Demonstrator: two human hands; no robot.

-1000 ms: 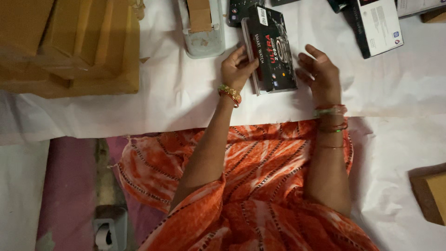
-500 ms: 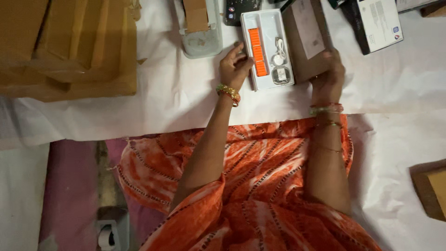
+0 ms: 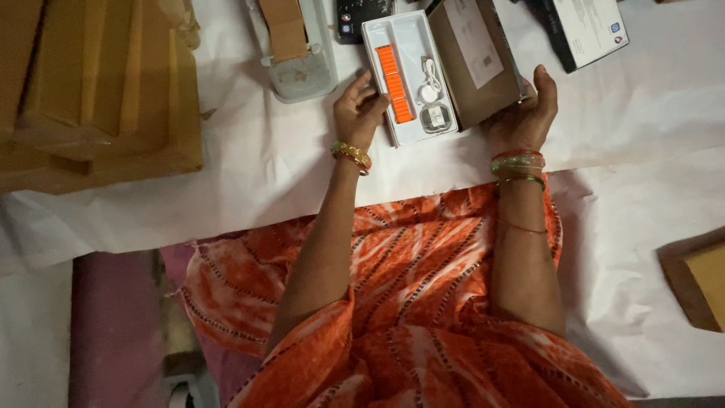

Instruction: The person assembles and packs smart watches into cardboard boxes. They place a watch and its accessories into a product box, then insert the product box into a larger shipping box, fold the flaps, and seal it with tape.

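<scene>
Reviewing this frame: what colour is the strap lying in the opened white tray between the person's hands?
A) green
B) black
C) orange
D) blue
C: the strap in the white tray is bright orange, lying along its left side, with the left hand at the tray's edge and the right hand under the brown lid.

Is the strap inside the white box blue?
No, the strap lying in the open white box is bright orange.
</scene>
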